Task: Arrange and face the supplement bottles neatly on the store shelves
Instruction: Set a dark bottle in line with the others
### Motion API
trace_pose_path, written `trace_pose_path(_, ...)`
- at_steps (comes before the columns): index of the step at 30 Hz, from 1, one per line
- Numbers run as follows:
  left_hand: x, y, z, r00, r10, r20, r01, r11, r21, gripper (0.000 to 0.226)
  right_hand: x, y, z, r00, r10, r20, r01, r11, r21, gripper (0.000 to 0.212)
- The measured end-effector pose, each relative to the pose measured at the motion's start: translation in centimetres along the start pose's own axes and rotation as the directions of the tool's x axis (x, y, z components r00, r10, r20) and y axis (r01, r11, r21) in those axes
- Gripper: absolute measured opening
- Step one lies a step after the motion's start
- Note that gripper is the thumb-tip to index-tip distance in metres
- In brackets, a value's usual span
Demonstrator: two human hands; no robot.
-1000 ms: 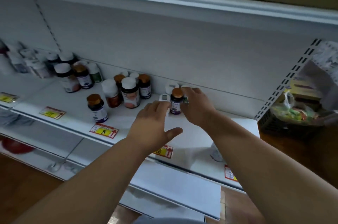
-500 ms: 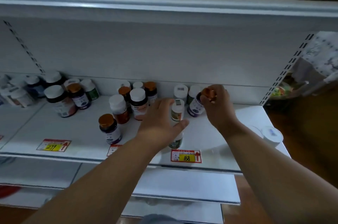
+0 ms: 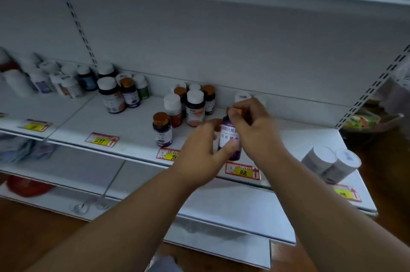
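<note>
A purple bottle with an orange cap [image 3: 227,136] is held above the front of the white shelf [image 3: 137,129]. My right hand [image 3: 253,125] pinches its cap from above, and my left hand [image 3: 204,154] grips its lower body, thumb across the label. Just left stands another purple orange-capped bottle [image 3: 162,129]. Behind it is a cluster of white- and orange-capped bottles [image 3: 190,105]. Two white caps [image 3: 243,96] show behind my right hand at the back wall.
More bottles [image 3: 115,92] stand further left, with several blurred ones at the far left. Two white-lidded bottles [image 3: 330,163] lie on their sides at the shelf's right end. Price tags [image 3: 242,170] line the front edge. A lower shelf runs beneath.
The purple bottle has come forward from the back row toward the shelf front. My left hand let go of a white-capped bottle and now grips the purple bottle's body.
</note>
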State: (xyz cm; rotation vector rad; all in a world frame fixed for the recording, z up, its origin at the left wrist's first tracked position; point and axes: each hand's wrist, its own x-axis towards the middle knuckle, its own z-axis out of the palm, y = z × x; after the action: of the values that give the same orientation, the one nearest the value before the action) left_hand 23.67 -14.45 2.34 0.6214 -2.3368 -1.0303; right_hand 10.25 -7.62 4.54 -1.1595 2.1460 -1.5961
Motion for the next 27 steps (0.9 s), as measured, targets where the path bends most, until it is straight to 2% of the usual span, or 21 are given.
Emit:
trace_pose_path(5,0.2,-3.9,-4.1,0.999,0.034,0.015,-0.036,0.98,0.198,0.062,0.1,-1.0,4.7,0.999,-0.002,0.039,0.003,1.0,-0.021,0.009)
trace_pose_path(9,1.3,-7.8,-7.9,0.983,0.13,-0.131,-0.061,0.899,0.434,0.051,0.8,-0.4,8.8,1.0,0.007,0.005,-0.006,0.997,-0.083,0.016)
trace_pose_path(11,2.3,-9.7,-9.5,0.976,0.156,-0.15,-0.056,0.851,0.522,0.041,1.3,0.0,10.4,1.0,0.004,0.02,-0.001,0.991,-0.136,0.019)
trace_pose_path(14,3.5,-12.2,-11.1,0.989,0.146,0.014,-0.125,0.787,0.604,0.049,1.5,1.0,12.4,0.996,0.041,0.078,-0.024,0.979,-0.204,0.021)
trace_pose_path(16,4.0,-13.4,-11.5,0.977,0.139,0.163,-0.211,0.759,0.616,0.055,1.3,1.5,13.5,0.995,0.037,0.094,-0.013,0.969,-0.248,0.019)
trace_pose_path(18,4.3,-14.2,-11.4,0.958,0.132,0.253,-0.266,0.738,0.62,0.058,1.2,1.7,14.4,0.996,0.021,0.086,0.004,0.962,-0.273,0.02)
trace_pose_path(27,4.9,-15.6,-11.0,0.942,0.106,0.318,-0.3,0.69,0.658,0.062,1.6,1.2,15.8,0.995,0.004,0.096,0.026,0.95,-0.31,0.025)
